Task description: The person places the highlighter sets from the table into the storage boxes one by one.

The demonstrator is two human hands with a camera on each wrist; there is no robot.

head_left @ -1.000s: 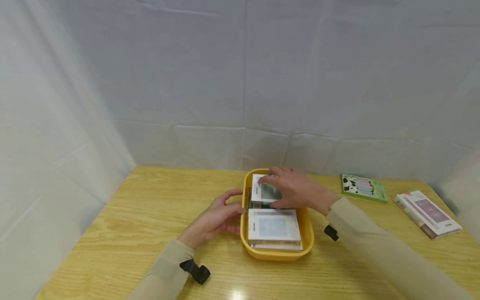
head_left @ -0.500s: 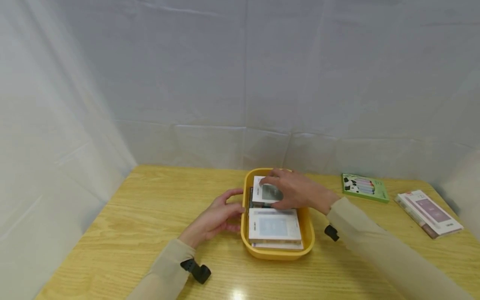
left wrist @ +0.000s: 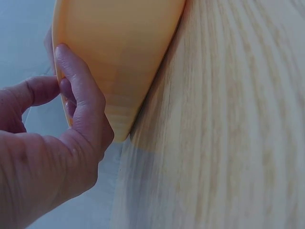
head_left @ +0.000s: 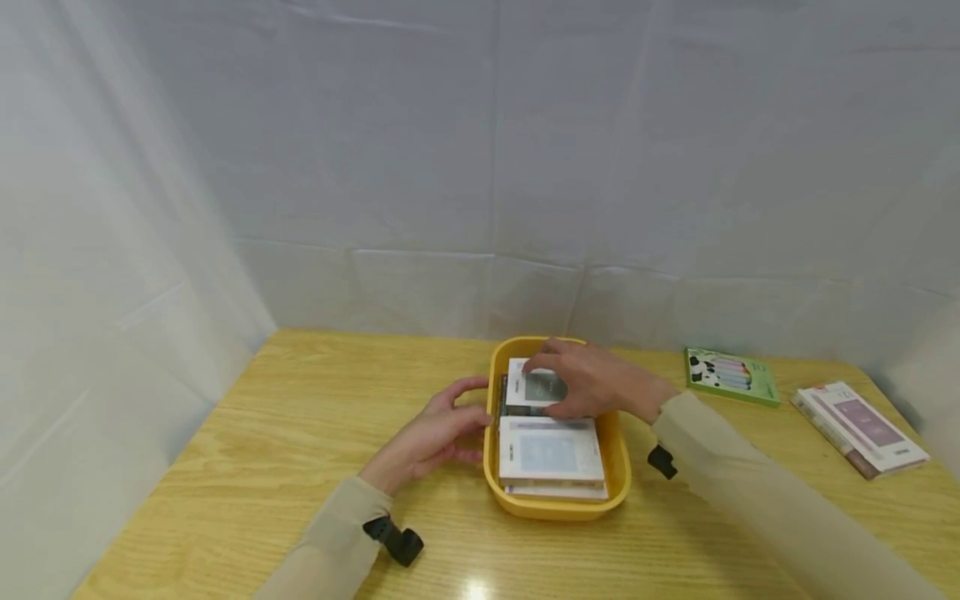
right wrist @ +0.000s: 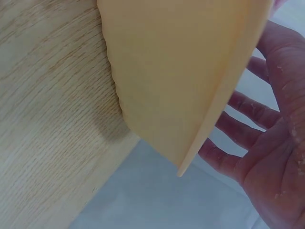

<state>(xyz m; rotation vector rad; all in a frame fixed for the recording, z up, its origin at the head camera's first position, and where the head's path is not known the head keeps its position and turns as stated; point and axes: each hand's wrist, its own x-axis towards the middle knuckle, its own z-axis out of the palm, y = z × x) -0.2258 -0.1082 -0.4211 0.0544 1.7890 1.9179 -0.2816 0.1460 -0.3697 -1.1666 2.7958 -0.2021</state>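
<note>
A yellow plastic basket (head_left: 617, 467) stands on the table, packed with boxed items. My left hand (head_left: 438, 435) holds its left rim; in the left wrist view the thumb and fingers pinch the rim from both sides. Over the far half, my right hand (head_left: 596, 379) grips a small white box with a dark grey panel (head_left: 543, 387), fingers across its top and thumb at its near edge. In the right wrist view the basket wall hides that box. A white box with a pale blue panel (head_left: 551, 454) lies in the near half, on top of another white item.
A green box with a panda and coloured pens (head_left: 731, 377) lies at the back right of the wooden table (head_left: 315, 433). Farther right is a white box with a purple panel (head_left: 862, 427). A pale sheet (head_left: 480, 167) hangs behind the table.
The far edge of the small white box under my right hand has sunk slightly into the basket. My left hand keeps its place on the rim.
</note>
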